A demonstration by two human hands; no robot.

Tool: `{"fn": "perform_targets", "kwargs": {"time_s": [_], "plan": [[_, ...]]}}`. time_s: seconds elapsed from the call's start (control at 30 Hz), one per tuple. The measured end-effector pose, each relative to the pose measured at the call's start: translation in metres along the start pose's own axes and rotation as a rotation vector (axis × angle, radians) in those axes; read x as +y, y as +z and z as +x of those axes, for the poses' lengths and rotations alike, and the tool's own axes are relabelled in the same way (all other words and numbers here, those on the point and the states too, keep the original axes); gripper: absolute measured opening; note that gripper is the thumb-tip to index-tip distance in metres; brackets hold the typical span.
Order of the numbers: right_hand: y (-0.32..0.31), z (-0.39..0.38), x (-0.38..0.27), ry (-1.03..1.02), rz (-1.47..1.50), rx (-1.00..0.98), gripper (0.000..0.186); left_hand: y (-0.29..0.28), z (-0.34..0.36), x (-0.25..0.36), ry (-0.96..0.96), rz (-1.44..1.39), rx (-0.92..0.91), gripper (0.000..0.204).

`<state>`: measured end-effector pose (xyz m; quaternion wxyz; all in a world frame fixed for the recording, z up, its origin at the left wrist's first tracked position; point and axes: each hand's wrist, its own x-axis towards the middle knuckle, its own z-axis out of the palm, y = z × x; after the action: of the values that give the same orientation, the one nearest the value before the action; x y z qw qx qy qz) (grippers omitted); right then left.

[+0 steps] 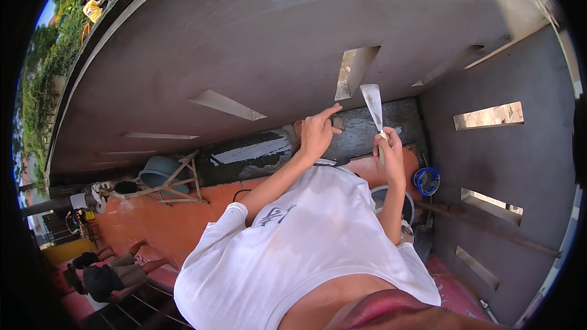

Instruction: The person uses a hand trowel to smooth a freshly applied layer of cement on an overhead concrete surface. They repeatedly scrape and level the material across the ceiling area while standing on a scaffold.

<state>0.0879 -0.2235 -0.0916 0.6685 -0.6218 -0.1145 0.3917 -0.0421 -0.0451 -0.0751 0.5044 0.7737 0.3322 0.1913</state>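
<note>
My right hand (pixel 391 145) is closed around the pale handle of a putty knife (pixel 372 102). Its flat, flared metal blade points up toward the grey plastered wall (pixel 269 30), just beside a slanted slot opening (pixel 354 72). To the left of the knife is my left hand (pixel 318 133), with fingers spread and nothing in them. Those fingertips come close to the wall's lower part below the slot; whether they touch it I cannot tell.
A second grey wall (pixel 507 159) with slots stands at right. A blue bucket (pixel 426 181) sits near its foot, and a long pole (pixel 489 226) leans there. Left are a wooden trestle (pixel 183 180), a grey-blue basin (pixel 160 172) and a bent-over person (pixel 113 278) on the orange floor (pixel 134 220).
</note>
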Motion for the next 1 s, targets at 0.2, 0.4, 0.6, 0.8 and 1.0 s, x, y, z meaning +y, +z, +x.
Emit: {"fn": "perform_targets", "kwargs": {"time_s": [0.2, 0.4, 0.6, 0.8, 1.0], "plan": [[0.01, 0.012, -0.005, -0.014, 0.006, -0.008, 0.022, -0.01, 0.014, 0.007, 0.009, -0.179, -0.017, 0.022], [0.027, 0.003, -0.022, 0.02, 0.464, -0.137, 0.022, -0.011, 0.024, -0.003, -0.168, -0.505, 0.12, 0.023], [0.043, 0.006, -0.02, -0.114, 0.891, -0.394, 0.022, 0.0, 0.019, -0.006, -0.206, -0.691, -0.342, 0.022], [0.052, 0.003, -0.021, -0.032, 1.101, -0.458, 0.031, 0.017, -0.009, 0.015, -0.404, -0.929, -0.925, 0.09], [0.054, -0.004, -0.012, 0.018, 1.26, -0.502, 0.034, 0.013, -0.022, 0.006, -0.357, -0.603, -0.924, 0.077]]}}
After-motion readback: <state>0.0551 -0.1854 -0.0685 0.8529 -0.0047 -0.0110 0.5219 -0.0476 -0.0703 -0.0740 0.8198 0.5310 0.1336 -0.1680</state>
